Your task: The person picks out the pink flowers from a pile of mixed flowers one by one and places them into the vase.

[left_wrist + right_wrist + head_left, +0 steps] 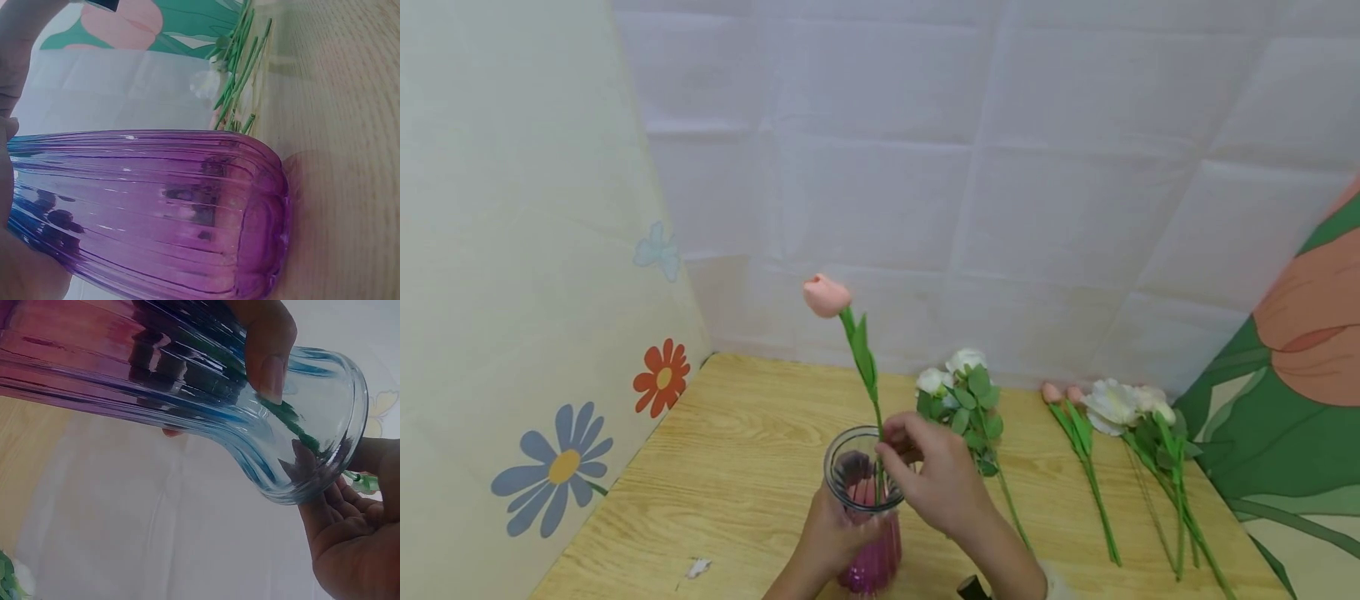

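A ribbed glass vase [872,558], purple below and bluish toward its flared mouth, stands on the wooden table. My left hand [835,529] grips it around the neck; the left wrist view shows the purple body [150,212] resting on the tabletop. One pink tulip [827,297] rises from the mouth, its bloom leaning left and its lower stem inside the glass. At the rim, my right hand [936,475] pinches the green stem between thumb and fingers. In the right wrist view, the stem [294,425] shows through the clear neck beside a finger of the left hand [269,350].
White roses with leaves [966,392] lie behind the right hand. Farther right are pink tulips [1082,433] and a bunch of large white flowers [1108,407]. A small white scrap [698,567] lies front left. A dark object [972,588] sits near the right forearm. Cloth backdrops surround the table [752,467].
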